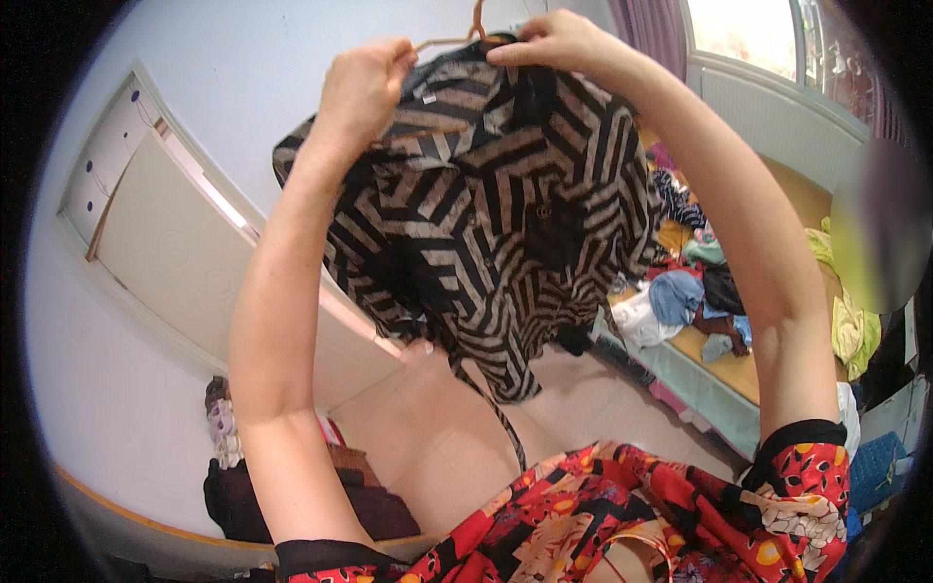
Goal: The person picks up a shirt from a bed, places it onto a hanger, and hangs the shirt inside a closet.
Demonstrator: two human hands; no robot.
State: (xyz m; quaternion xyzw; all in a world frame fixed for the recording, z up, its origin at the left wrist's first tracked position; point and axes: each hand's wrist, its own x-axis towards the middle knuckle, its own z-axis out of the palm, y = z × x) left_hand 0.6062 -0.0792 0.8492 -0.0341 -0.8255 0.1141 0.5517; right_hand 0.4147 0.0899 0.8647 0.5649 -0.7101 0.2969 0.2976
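A black and greyish-brown geometric-striped garment (503, 204) hangs in front of me from a clothes hanger (477, 22), its long striped tie dangling below. Raised at the upper left, my left hand (368, 87) closes on the garment's shoulder and the hanger's arm. My right hand (554, 47) pinches the garment's neckline beside the base of the hook, thumb in front. The hook's tip is cut off at the picture's top edge. A small white tag shows inside the neck.
Piled clothes (678, 295) lie on a bed (714, 364) at the right, under a window (743, 36). A door (175, 226) stands at the left. Dark clothing (379, 510) lies at the lower left, near a curved edge. Part of the right side is blurred.
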